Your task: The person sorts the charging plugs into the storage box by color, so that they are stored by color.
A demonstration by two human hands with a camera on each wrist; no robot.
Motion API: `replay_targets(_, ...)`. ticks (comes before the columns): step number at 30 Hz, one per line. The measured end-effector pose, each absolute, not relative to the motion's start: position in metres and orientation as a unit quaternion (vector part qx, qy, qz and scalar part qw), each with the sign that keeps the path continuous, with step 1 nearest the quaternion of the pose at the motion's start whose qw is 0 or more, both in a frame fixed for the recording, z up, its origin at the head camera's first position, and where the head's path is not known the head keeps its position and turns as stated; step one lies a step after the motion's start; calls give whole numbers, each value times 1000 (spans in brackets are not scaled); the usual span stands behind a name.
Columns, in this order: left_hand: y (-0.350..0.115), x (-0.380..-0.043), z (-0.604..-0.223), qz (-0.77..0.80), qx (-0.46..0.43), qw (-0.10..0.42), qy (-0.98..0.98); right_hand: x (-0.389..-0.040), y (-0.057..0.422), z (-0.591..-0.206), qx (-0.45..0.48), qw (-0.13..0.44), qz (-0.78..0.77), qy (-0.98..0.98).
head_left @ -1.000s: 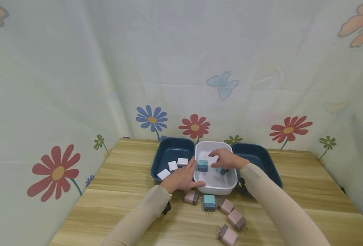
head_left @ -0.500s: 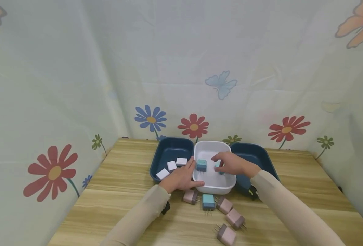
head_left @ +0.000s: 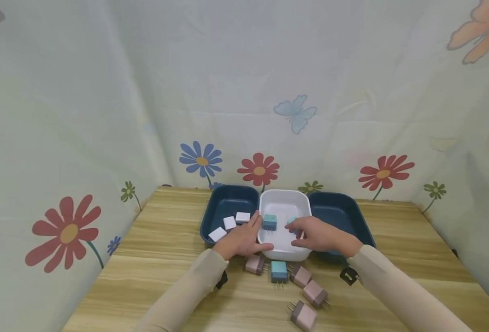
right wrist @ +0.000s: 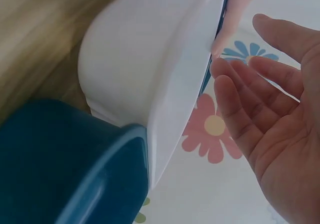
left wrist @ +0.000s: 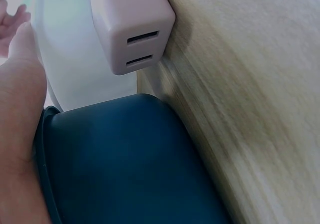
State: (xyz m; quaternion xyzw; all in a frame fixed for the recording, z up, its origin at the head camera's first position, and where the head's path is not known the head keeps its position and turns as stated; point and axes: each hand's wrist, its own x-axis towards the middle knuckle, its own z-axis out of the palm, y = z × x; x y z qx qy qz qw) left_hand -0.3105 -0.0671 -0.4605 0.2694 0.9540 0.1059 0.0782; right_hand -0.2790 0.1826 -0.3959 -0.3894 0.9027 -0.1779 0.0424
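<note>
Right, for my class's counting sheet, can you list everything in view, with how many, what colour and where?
Table: one, brown wood-grain, under the trays
White tray: one, white, middle of the row
Dark blue trays: two, dark blue, either side of the white tray
White blocks: three visible, white, in the left-hand blue tray
Teal chargers: three visible, teal and darker blue, two in the white tray (one partly hidden), one on the table
Pink chargers: four, pink and brown, on the table
Backdrop: pale, flower and butterfly prints, around the table
Wrist devices: two, black, at the wrists
Sleeves: two, beige, on the forearms
Left hand: one, bare, across adjoining tray rims
Right hand: one, bare, over the white tray
</note>
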Motion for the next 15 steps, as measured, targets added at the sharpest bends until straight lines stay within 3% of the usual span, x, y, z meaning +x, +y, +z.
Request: replay_targets(15,-66,-309,-458,103,270,79,954,-240,182,-418,-431,56,-205,877)
